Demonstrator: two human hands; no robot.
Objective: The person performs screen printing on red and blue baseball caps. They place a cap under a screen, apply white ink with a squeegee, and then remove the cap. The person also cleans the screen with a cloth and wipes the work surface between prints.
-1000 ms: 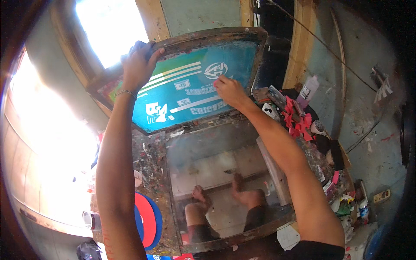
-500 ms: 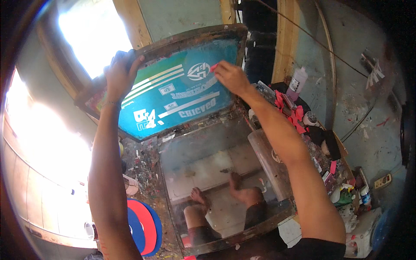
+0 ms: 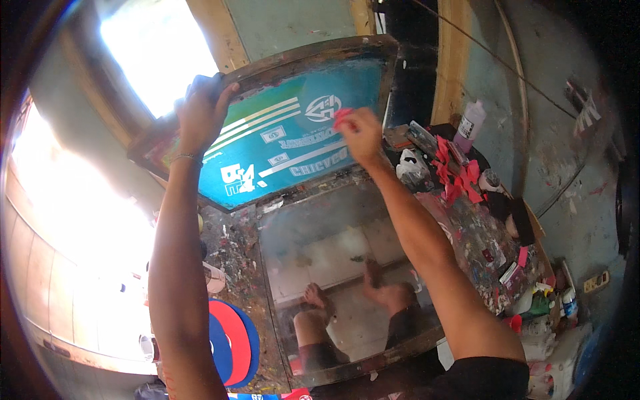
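Note:
A screen-printing frame (image 3: 313, 49) with a dark wooden border is tilted up at the far side of the table. Its blue-green mesh (image 3: 267, 190) carries pale lettering, stripes and a round emblem. My left hand (image 3: 202, 117) is closed over the frame's upper left edge. Pinched in the fingers of my right hand (image 3: 364, 138) is a small red rag (image 3: 343, 119), at the mesh beside the round emblem. Below the frame lies a glassy plate (image 3: 320, 233) in which bare legs and feet show. Part of the lettering is hidden behind my right hand.
Right of the plate, the paint-spattered tabletop (image 3: 477, 243) holds red scraps (image 3: 453, 170), a bottle of purplish liquid (image 3: 469, 127) and clutter. Blue and red rounded pieces (image 3: 240, 340) lie at the near left. A white container (image 3: 213, 278) stands beside my left forearm.
My right hand has moved down a little across the mesh with the rag, and more of the rag shows. My left hand keeps its hold on the frame. The whole view has shifted slightly.

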